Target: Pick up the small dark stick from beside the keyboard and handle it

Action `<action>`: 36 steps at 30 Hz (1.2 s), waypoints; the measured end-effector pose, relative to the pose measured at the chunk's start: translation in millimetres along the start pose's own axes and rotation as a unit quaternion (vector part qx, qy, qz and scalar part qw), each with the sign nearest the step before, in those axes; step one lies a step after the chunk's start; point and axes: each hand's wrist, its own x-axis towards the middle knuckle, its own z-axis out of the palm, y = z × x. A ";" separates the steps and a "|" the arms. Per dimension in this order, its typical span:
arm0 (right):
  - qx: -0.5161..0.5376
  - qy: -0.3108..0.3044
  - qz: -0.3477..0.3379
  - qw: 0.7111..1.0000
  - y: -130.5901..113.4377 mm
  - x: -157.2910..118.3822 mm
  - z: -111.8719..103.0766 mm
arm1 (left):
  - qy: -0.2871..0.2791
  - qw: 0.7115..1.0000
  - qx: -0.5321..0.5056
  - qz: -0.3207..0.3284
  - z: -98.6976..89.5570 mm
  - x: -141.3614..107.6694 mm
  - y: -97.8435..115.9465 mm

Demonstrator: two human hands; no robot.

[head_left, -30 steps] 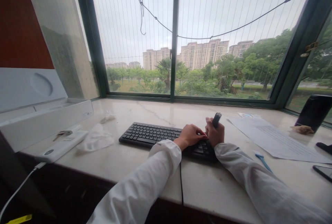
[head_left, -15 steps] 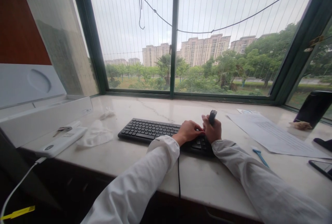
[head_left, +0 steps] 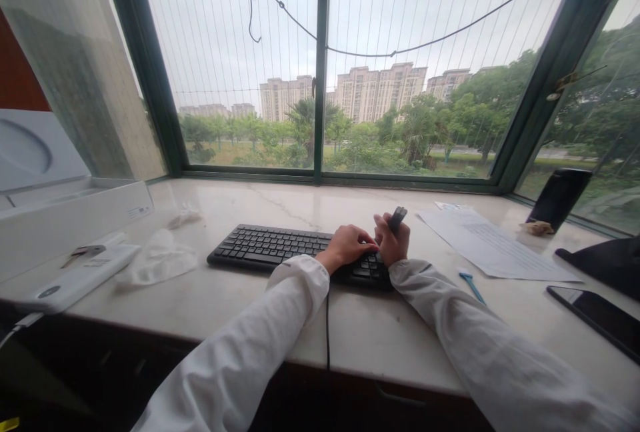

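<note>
A black keyboard (head_left: 270, 245) lies on the pale marble-like sill, its cable running off the front edge. Over its right part, my left hand (head_left: 347, 247) is closed in a pinch, fingertips meeting my right hand low at the keys. A small reddish spot shows at those fingertips, too small to name. My right hand (head_left: 393, 242) is wrapped in a fist around a dark stick-like tool (head_left: 398, 219), which stands tilted with its greyish upper end above the fist. The tool's lower end is hidden by the fingers.
Left of the keyboard lie crumpled white tissue (head_left: 163, 259), a white power bank (head_left: 85, 279) with a key (head_left: 83, 253) on it, and an open white box (head_left: 110, 202). To the right are printed paper (head_left: 493, 245), a blue razor-like tool (head_left: 471, 285) and a phone (head_left: 597, 319).
The view has turned slightly right, so everything sits further left in the picture. Both hands keep nearly the same place and grip over the keyboard's right part.
</note>
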 end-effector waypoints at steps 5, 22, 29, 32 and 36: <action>0.130 0.072 0.046 0.988 -15.9 23.7 -3.5 | 0.001 1.000 -0.012 0.000 -0.9 -1.5 3.5; 0.155 0.128 0.199 0.959 5.0 21.8 4.3 | -0.002 1.000 0.013 -0.003 0.4 -1.5 7.1; 0.095 0.036 0.099 0.990 4.7 11.3 6.7 | 0.001 1.000 -0.002 -0.003 1.2 -0.6 4.6; 0.007 0.016 0.046 0.999 6.4 7.8 5.4 | 0.000 1.000 -0.006 -0.016 0.6 -0.5 4.3; -0.073 0.005 -0.005 0.997 10.3 5.9 2.3 | 0.000 1.000 -0.016 -0.009 1.0 -0.2 2.0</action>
